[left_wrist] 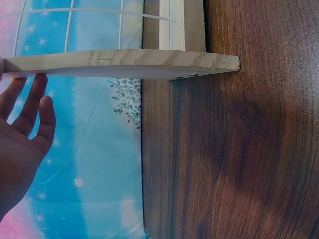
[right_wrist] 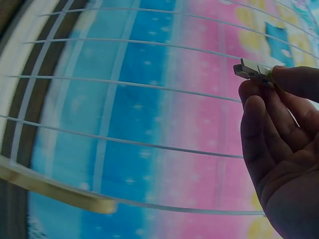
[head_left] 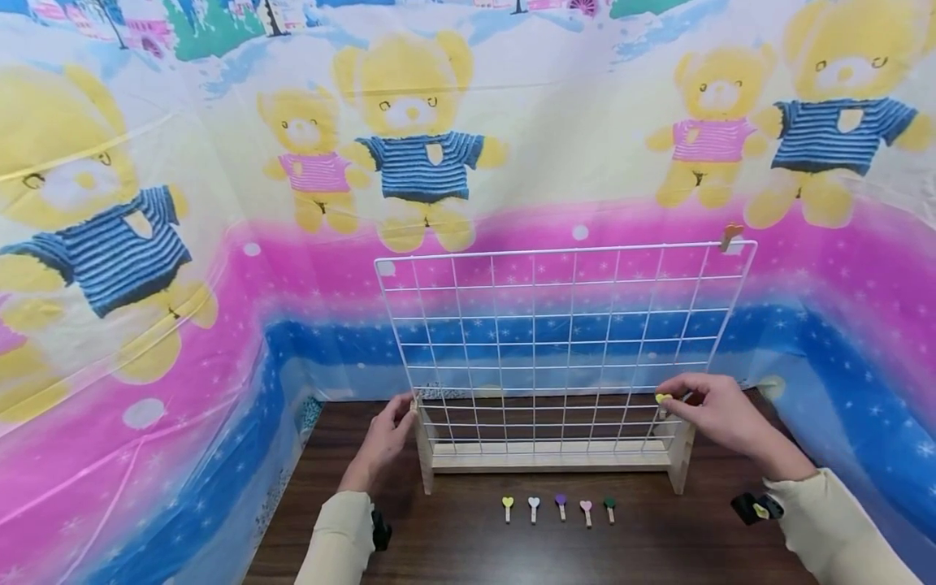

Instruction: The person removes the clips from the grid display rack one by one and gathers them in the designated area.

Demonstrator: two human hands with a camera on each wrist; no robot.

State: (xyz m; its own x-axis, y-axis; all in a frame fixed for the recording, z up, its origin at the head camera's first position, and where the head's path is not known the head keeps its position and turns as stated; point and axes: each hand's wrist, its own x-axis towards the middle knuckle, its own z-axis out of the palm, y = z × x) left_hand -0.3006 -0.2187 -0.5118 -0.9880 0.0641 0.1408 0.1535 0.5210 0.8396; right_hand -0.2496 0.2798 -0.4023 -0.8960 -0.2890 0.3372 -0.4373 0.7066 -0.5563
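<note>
A white wire grid (head_left: 570, 251) stands upright in a wooden stand (head_left: 552, 467). At its left side, my left hand (head_left: 385, 435) grips the top of the wooden side post (left_wrist: 149, 62), fingertips against the outer face; the thumb is mostly out of frame in the left wrist view. My right hand (head_left: 720, 410) pinches a small wooden clothespin (right_wrist: 251, 70) with a yellow heart between thumb and fingers. The clothespin is in front of the grid's lower right part, its jaw end pointing away from the palm. An orange-brown clothespin (head_left: 730, 236) sits on the grid's top right corner.
Several heart clothespins lie in a row before the stand: yellow (head_left: 508, 505), white (head_left: 534, 505), purple (head_left: 561, 502), pink (head_left: 586, 509) and green (head_left: 610, 505). The dark wooden table (head_left: 453, 544) is backed by a bear-printed cloth (head_left: 548, 154).
</note>
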